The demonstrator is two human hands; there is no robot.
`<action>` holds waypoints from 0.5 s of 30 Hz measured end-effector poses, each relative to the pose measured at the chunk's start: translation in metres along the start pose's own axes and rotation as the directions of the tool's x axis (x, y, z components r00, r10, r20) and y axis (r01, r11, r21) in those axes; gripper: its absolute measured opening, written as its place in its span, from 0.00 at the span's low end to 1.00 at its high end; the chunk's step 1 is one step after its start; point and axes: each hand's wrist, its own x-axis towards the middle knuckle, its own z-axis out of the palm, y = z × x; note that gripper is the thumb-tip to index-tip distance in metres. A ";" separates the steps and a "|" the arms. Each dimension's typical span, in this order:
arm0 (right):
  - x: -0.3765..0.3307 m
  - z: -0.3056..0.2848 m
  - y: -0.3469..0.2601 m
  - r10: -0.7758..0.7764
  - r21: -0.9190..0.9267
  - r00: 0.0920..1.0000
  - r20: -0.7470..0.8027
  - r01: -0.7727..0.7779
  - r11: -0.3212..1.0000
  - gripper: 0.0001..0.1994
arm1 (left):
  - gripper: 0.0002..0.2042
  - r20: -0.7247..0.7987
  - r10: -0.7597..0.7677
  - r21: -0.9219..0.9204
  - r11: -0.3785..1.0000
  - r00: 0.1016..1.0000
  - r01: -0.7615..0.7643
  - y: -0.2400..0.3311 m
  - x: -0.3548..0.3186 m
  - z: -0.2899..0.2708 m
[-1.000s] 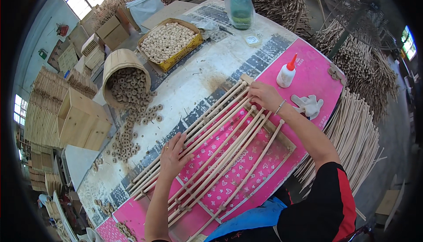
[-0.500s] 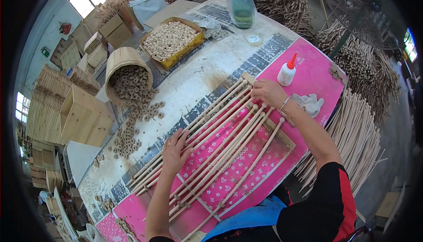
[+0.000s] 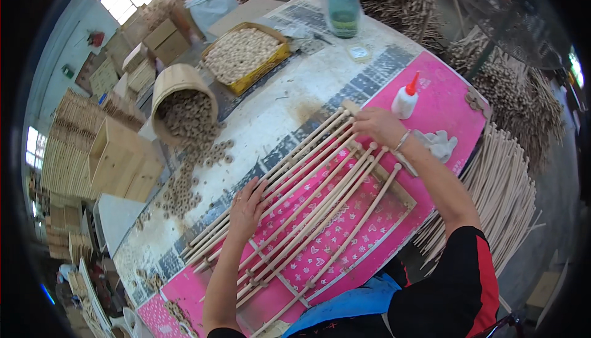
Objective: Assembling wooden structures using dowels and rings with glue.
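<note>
Several long wooden sticks with ball ends [image 3: 320, 205] lie side by side, slanting across a wooden frame [image 3: 403, 197] on the table. My right hand [image 3: 377, 126] is at their far end, its fingers closed around a ball-ended stick beside the frame's upper corner; the fingertips are partly hidden. Lower on the sticks rests my left hand [image 3: 246, 212], fingers stretched out and spread over the left-hand group. Small wooden rings [image 3: 261, 283] sit around some sticks near their lower ends.
A white glue bottle [image 3: 404, 100] with a red tip and a whitish cloth [image 3: 437, 145] are right of my right hand. Beyond lie a tipped wooden bucket [image 3: 178, 79] spilling rings, a yellow tray [image 3: 274, 61] of wooden balls, and a bagged bottle [image 3: 343, 8]. Stick bundles [image 3: 480, 196] stand right.
The view has shifted slightly. Several ball ends near my right hand lie a little farther apart. My left hand stays spread on the sticks.
</note>
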 end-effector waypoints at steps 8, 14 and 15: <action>0.000 0.018 -0.005 -0.006 0.055 1.000 0.019 0.005 0.998 0.03 | 0.30 0.074 0.051 -0.020 0.999 0.996 -0.050 -0.003 0.011 -0.013; -0.003 0.026 -0.009 0.041 0.041 0.998 0.044 -0.043 0.998 0.05 | 0.28 0.048 0.019 -0.071 0.997 0.999 -0.016 0.001 0.008 -0.010; -0.005 0.021 -0.016 0.076 0.036 0.995 -0.065 -0.074 0.997 0.04 | 0.28 0.045 0.016 -0.071 0.997 0.999 -0.013 0.001 0.009 -0.010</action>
